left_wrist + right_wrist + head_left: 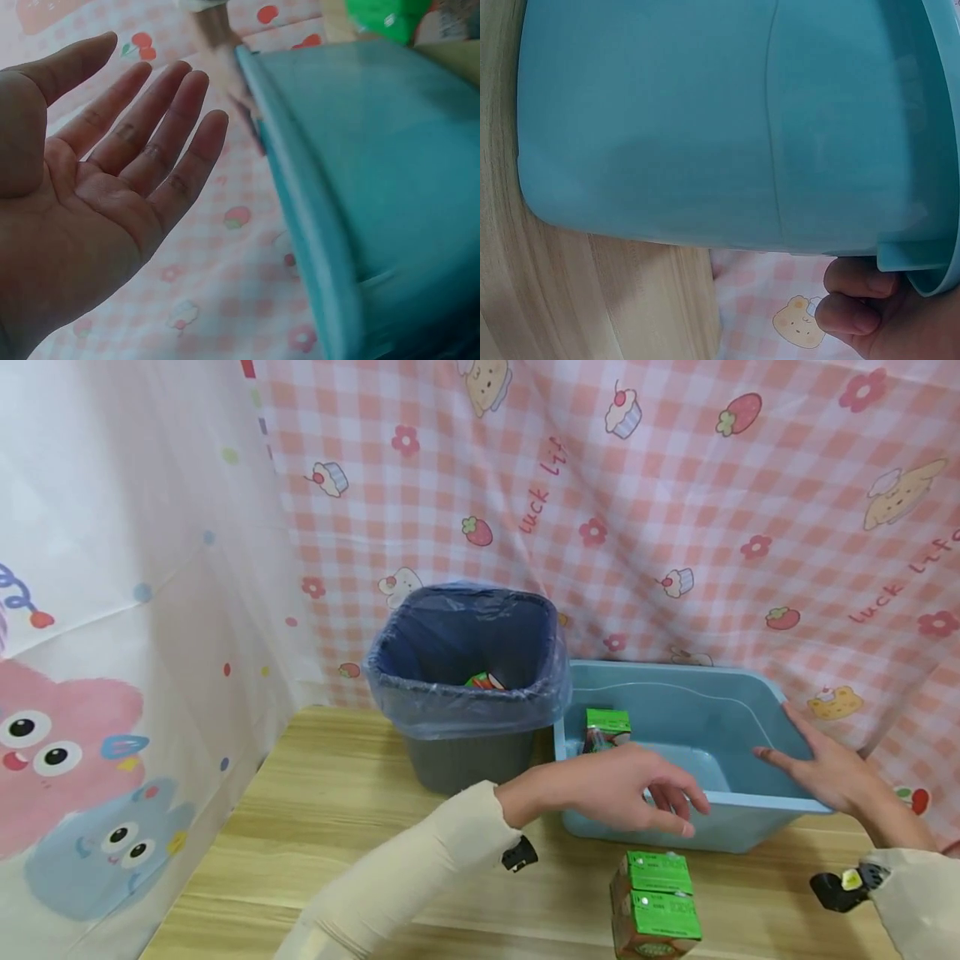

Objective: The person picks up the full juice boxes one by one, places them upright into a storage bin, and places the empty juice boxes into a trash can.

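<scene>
A light blue plastic tub point(667, 827) stands on the wooden table. My right hand point(832, 772) grips its right-hand rim, the thumb on the inner side. In the right wrist view, curled fingers point(851, 300) show under the rim. My left hand point(633, 789) hovers over the tub's front edge, palm empty and fingers loosely bent; the left wrist view shows the same bare palm point(97, 195). Inside the tub, at the left end, lies a green-topped drink carton point(609, 721), partly hidden by my left hand. Two similar cartons point(660, 910) stand side by side in front.
Left of the tub stands a dark grey bin point(468, 760) lined with a translucent bluish bag point(450, 714). A green and red carton point(483, 681) shows inside it. A pink checked curtain point(525, 485) hangs behind, and a white printed sheet point(187, 568) hangs at left.
</scene>
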The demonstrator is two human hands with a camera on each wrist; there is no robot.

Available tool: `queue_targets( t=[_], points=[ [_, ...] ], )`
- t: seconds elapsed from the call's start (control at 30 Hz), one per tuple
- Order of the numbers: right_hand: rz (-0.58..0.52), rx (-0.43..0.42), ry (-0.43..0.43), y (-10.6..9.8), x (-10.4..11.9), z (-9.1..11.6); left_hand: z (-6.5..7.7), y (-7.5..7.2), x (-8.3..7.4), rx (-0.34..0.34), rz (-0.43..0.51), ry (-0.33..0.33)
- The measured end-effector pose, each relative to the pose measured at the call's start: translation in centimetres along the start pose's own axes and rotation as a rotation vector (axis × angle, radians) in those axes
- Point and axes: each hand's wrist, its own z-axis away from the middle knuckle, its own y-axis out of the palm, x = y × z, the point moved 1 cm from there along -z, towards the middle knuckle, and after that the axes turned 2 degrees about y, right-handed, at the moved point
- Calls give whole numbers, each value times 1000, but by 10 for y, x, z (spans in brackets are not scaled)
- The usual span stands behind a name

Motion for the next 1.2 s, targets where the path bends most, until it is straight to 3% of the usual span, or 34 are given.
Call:
queue_targets(
  t=[0.13,0.37,0.63,0.8,1.2],
  points=[
    [4,-7,-7,1,-2,0,6,17,9,14,11,4],
    [-1,-20,-23,0,-1,0,6,52,32,-7,5,-68],
    [-19,-13,-19,1,-2,-1,1,87,56,7,93,-175],
    [-17,-11,-16,0,-1,0,-3,97,66,-12,196,-224],
    [-23,0,-11,0,-3,-1,-8,105,81,8,262,-244]
  ],
)
